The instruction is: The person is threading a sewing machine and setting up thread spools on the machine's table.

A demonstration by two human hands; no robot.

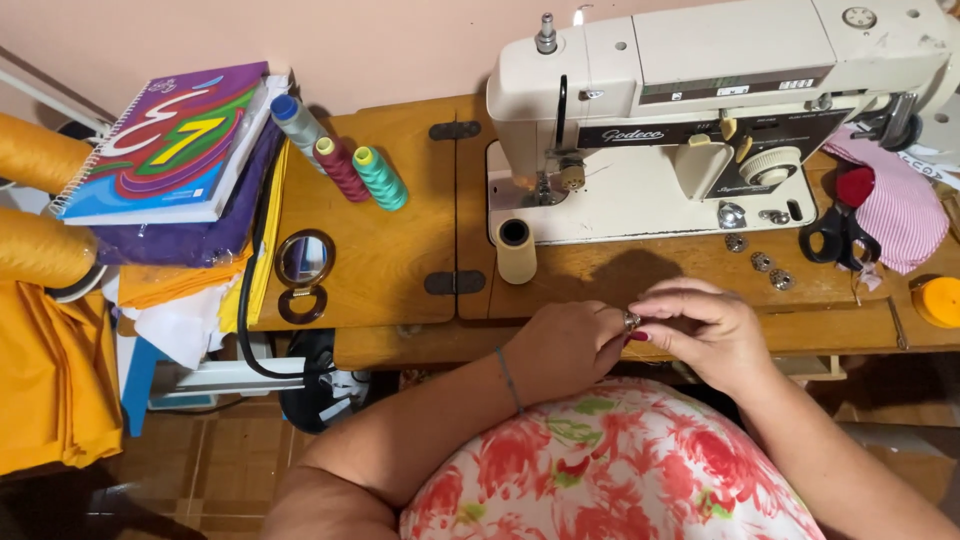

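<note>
While both hands pinch one bobbin [632,321], three bobbins [761,261] lie nearby.

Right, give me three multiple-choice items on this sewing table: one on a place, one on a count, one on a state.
1. Where are the black-handled scissors?
A. under the notebook
B. to the right of the sewing machine, by the striped cloth
C. on the floor

2. How many thread spools lie side by side next to the spiral notebook?
A. one
B. three
C. five

3. How are the left hand and right hand?
A. together at the table edge
B. far apart
C. on the machine

Answers: 1 B, they lie there; 2 B, blue-capped grey, maroon and green; 3 A, the fingers meet around something small.
</note>
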